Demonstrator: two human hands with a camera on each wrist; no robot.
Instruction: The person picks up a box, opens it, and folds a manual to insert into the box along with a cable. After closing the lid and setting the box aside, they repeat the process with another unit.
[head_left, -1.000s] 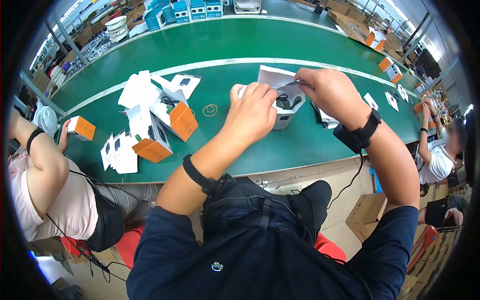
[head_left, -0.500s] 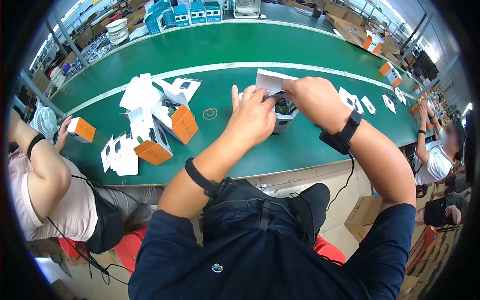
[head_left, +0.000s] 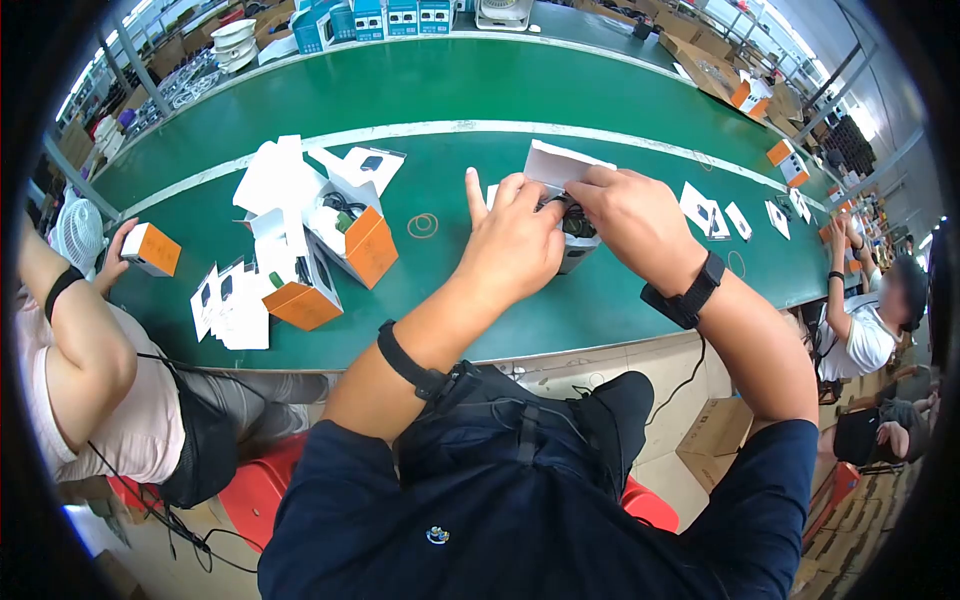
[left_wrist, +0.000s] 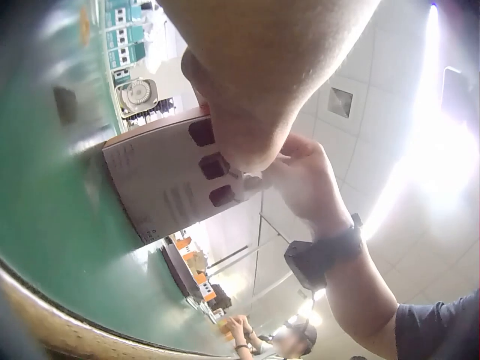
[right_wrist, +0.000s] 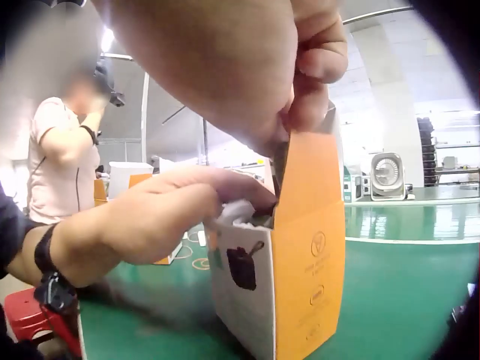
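An open box (head_left: 578, 258) stands upright on the green table (head_left: 480, 320), a little in from the near edge, with its opening upward and a white flap (head_left: 562, 165) raised on the far side. In the right wrist view one wall is orange and the next is pale, printed with a dark device; dark cable (head_left: 575, 222) shows inside in the head view.

The left hand (head_left: 510, 245) is at the box's left side, directly against the opening, one finger stretched away and the others bent over the rim. Those fingertips are hidden inside, so whether they grasp anything cannot be told. The right hand (head_left: 640, 222) comes over the top from the right, its fingers bent and pinching the upper part of the box by the orange wall. The box thus lies between the two hands, below their fingers.

Left of the hands, well apart from them, two open orange-and-white boxes (head_left: 368, 250) sit side by side, with white cards (head_left: 240, 310) beside them toward the near edge and another card (head_left: 372, 168) beyond. Rubber bands (head_left: 423, 226) lie between these boxes and the left hand. To the right are more cards (head_left: 705, 212); blue boxes (head_left: 402, 18) stand along the far edge.
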